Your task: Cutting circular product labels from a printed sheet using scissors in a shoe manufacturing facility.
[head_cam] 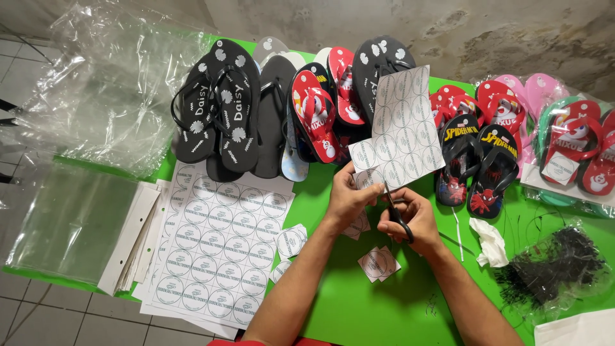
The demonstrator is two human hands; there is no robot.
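Green table (359, 301) carries it all: near its middle the left hand (349, 198) pinches a label sheet (400, 131) upright so the right hand (410, 218), closed through black scissors (396, 214), can cut along its lower edge, with cut labels (378, 264) below.

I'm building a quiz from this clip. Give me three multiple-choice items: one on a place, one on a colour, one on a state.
1. Where does the full label sheet lie?
A. left of the hands
B. on the sandals
C. on the floor

2. What colour is the table?
A. white
B. green
C. blue

3. What is the right hand doing?
A. resting flat
B. holding a sandal
C. working scissors

Answers:
1 A, it lies flat on the table beside the left arm.
2 B, bright green shows around everything.
3 C, the blades meet the cut sheet that the left hand holds up.
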